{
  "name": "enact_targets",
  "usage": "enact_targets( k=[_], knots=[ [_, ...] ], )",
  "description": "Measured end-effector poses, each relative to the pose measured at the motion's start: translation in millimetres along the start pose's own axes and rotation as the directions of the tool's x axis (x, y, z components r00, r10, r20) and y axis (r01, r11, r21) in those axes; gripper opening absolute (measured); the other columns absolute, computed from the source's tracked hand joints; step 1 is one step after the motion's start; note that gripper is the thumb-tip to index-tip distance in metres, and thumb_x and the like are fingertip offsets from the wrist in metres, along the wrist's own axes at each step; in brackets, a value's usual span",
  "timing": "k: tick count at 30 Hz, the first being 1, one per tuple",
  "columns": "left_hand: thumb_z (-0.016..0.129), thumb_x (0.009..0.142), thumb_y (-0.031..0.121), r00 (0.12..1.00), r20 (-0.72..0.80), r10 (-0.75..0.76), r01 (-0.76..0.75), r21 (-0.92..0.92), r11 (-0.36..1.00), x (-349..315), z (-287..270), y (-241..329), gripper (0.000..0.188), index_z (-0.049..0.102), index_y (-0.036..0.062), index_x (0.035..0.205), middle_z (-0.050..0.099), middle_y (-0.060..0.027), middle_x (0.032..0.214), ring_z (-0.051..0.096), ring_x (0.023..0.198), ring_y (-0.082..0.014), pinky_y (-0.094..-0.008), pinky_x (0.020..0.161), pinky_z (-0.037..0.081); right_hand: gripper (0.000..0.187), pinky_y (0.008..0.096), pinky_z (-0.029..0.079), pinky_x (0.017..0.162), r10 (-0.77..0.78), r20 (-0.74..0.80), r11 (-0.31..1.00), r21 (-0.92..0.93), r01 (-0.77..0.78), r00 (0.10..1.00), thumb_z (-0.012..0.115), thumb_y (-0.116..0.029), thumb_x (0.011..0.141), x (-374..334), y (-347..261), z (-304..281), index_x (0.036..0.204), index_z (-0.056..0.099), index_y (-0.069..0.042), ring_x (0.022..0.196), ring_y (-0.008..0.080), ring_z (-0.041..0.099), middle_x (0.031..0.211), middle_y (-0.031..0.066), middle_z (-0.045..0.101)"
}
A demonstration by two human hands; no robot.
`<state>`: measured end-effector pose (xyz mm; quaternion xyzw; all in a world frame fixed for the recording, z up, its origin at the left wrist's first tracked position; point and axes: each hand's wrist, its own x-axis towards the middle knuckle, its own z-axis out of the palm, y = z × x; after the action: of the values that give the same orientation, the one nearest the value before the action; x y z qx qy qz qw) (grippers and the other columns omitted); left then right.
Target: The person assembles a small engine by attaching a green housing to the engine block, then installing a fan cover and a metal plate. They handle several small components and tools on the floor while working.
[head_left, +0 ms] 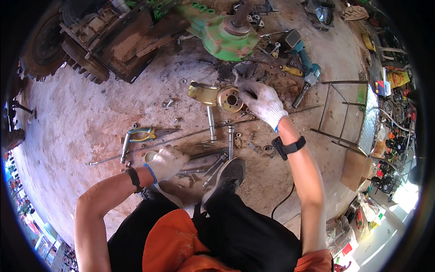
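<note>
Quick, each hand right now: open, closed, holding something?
Left hand: can't tell if open or closed.
Right hand: at the grey rag; grip can't be told.

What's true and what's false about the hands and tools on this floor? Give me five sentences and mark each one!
1. The left hand and right hand are both gloved. True.
2. The drill is bright red. False: it is blue-green.
3. The pliers lie farther left than the drill. True.
4. The yellow-handled screwdriver lies under the left hand. False: it lies near the drill.
5. The round metal part is nearer the right hand than the left. True.
</note>
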<state>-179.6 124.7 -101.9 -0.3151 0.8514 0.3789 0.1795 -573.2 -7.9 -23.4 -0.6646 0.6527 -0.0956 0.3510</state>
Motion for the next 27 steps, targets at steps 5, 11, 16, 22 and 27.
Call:
enact_targets(
  k=[5,11,16,22,27],
  knots=[
    [0.065,0.104,0.025,0.996,-0.088,0.025,-0.029,-0.049,0.998,0,-6,-2,0.024,0.074,0.0069,0.118,0.078,-0.0220,0.102,0.077,0.094,-0.0453,-0.0591,0.079,0.061,0.031,0.0459,0.065,0.093,0.306,0.357,0.904,-0.399,-0.152,0.883,0.065,-0.037,0.111,-35,1,1,0.127,0.080,-0.015,0.099,0.0314,0.081,0.112,0.0154,0.082],
    [0.066,0.104,0.023,0.968,-0.231,0.101,-0.087,0.068,0.994,-12,-4,-15,0.023,0.076,0.0052,0.115,0.076,-0.0214,0.087,0.077,0.085,-0.0424,-0.0574,0.075,0.060,0.075,0.0512,0.065,0.086,0.390,0.479,0.838,-0.538,-0.088,0.787,0.061,-0.074,0.106,-40,-17,61,0.120,0.083,-0.003,0.097,0.0358,0.081,0.106,0.0212,0.083],
    [0.066,0.101,0.017,0.993,-0.093,0.075,-0.060,0.146,0.987,-16,-19,-18,0.018,0.078,0.0060,0.108,0.078,-0.0223,0.090,0.081,0.089,-0.0420,-0.0548,0.078,0.066,0.068,0.0527,0.063,0.088,0.205,0.225,0.920,-0.376,-0.110,0.952,0.069,-0.072,0.100,-34,-4,54,0.113,0.086,-0.008,0.101,0.0413,0.081,0.104,0.0219,0.084],
    [0.068,0.100,0.017,0.993,0.113,0.027,-0.046,0.172,0.984,-12,-48,-12,0.017,0.078,0.0068,0.109,0.082,-0.0206,0.100,0.082,0.095,-0.0414,-0.0515,0.081,0.068,0.059,0.0508,0.063,0.091,-0.002,0.041,0.852,-0.523,0.023,0.999,0.075,-0.065,0.101,-22,5,52,0.126,0.082,-0.012,0.109,0.0371,0.079,0.130,0.0165,0.076],
    [0.075,0.101,0.029,0.986,0.158,-0.048,0.029,0.119,0.992,-5,-63,-13,0.036,0.075,0.0106,0.132,0.081,-0.0193,0.104,0.082,0.100,-0.0399,-0.0524,0.084,0.066,0.042,0.0521,0.063,0.089,-0.139,0.034,0.826,-0.547,0.135,0.990,0.084,-0.050,0.094,-24,5,60,0.122,0.081,-0.019,0.105,0.0368,0.078,0.125,0.0155,0.076]
  ],
)
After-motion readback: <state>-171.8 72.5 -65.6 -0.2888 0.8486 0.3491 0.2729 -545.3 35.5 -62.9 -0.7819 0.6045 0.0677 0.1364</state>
